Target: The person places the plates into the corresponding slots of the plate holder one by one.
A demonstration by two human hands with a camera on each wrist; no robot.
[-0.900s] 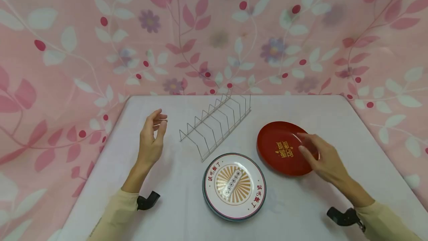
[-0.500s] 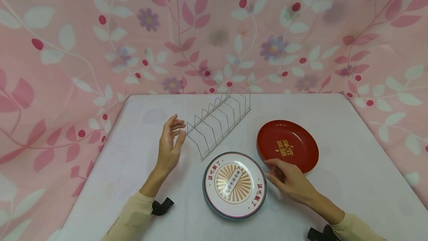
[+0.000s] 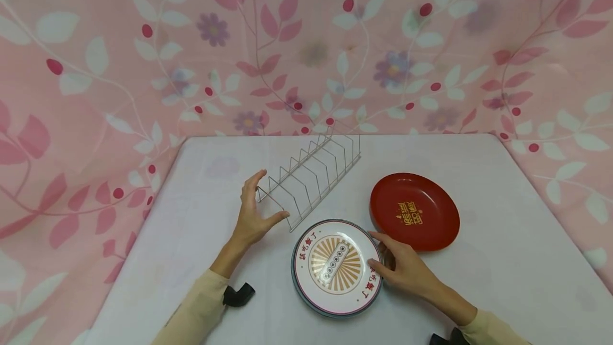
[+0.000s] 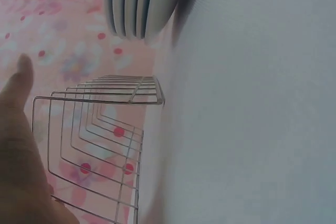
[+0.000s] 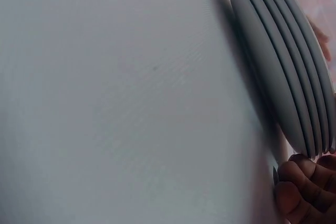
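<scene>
A stack of several round plates [image 3: 335, 268] lies in the middle of the table in the head view, the top one white with red characters and an orange sunburst. At its right rim my right hand [image 3: 407, 268] holds the edge, thumb over the top plate and fingers curled at the rim; the right wrist view shows those fingers [image 5: 302, 187] against the plates' edges. My left hand [image 3: 254, 220] is around the near-left end of a wire plate rack [image 3: 324, 194], thumb and fingers spread apart. In the left wrist view the thumb [image 4: 20, 82] stands apart from the wires.
To the right of the stack lies an oval red plate [image 3: 412, 212] with gold characters. A white cloth covers the table [image 3: 503, 260]. Behind it hangs a pink floral curtain [image 3: 306, 47].
My right hand has moved left from over the red plate to the plate stack's right rim. My left hand has moved right to the rack's near end, with its thumb spreading outward.
</scene>
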